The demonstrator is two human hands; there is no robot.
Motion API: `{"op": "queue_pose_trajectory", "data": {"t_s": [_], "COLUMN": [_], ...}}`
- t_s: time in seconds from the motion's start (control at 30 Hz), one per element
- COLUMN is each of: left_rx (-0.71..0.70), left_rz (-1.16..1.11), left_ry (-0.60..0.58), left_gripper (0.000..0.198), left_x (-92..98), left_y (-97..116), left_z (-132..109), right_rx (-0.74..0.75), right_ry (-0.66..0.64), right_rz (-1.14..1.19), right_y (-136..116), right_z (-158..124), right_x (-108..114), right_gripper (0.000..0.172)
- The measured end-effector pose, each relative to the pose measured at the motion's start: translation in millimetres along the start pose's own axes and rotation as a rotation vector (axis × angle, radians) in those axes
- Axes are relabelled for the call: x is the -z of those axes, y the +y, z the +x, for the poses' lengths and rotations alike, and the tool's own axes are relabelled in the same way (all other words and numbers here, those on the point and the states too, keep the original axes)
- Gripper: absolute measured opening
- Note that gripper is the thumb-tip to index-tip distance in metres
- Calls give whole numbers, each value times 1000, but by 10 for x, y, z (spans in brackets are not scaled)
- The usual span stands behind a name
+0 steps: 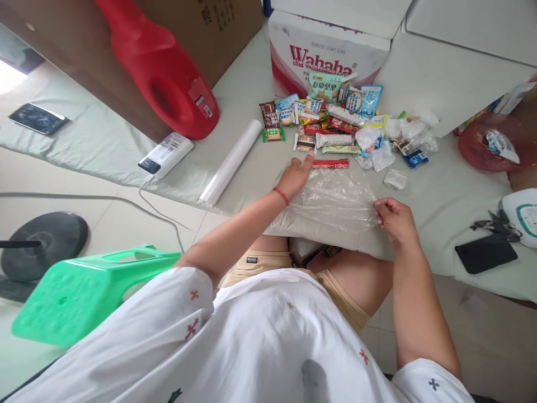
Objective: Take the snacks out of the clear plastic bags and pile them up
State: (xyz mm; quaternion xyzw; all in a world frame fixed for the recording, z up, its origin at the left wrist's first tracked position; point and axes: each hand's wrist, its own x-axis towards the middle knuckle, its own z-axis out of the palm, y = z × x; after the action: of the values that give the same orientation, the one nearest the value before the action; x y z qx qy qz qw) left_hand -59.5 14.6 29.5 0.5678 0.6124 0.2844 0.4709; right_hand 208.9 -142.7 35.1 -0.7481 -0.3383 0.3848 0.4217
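Head camera: which way does your bag run?

Your clear plastic bag lies flat with its long axis running left to right across you, the right end a little nearer your body. I cannot tell which end is the mouth.

And where is it?

It lies on the near edge of the pale sheet-covered surface, right above your lap. A red sachet sits just beyond its far edge.

How do your hands stand?

They are apart, one at each end. Your left hand lies palm down with fingers stretched out on the bag's far left corner. Your right hand is closed, pinching the right edge.

What else is on the surface?

Beyond the sachet is a heap of snack packets in front of a Wahaha carton. A roll of clear film lies to your left, slanting away from you. Farther left are a red jug lying against a cardboard box and a white device. On your right are a black phone and a red bowl.

And the room?

You have a light tiled floor, with a green plastic stool tipped on its side and a round black base.
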Motion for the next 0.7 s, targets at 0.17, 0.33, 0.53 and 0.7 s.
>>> {"op": "queue_pose_trajectory", "data": {"t_s": [0.17, 0.33, 0.53, 0.7], "left_rx": [7, -60, -223, -266], "left_rz": [50, -311, -504, -444], "left_ry": [-239, -156, -381, -562], "left_gripper": [34, 24, 34, 67], "left_x": [-337, -314, -116, 31], "left_y": [159, -13, -75, 101], "left_z": [148, 7, -384, -603], "right_rx": [13, -25, 209, 498], "right_ry": [49, -20, 19, -257], "right_rz": [27, -62, -258, -206], "right_y": [37, 233, 112, -398], "right_z": [-47, -241, -94, 304], "right_x": [71, 276, 474, 207], "right_gripper": [35, 43, 51, 65]}}
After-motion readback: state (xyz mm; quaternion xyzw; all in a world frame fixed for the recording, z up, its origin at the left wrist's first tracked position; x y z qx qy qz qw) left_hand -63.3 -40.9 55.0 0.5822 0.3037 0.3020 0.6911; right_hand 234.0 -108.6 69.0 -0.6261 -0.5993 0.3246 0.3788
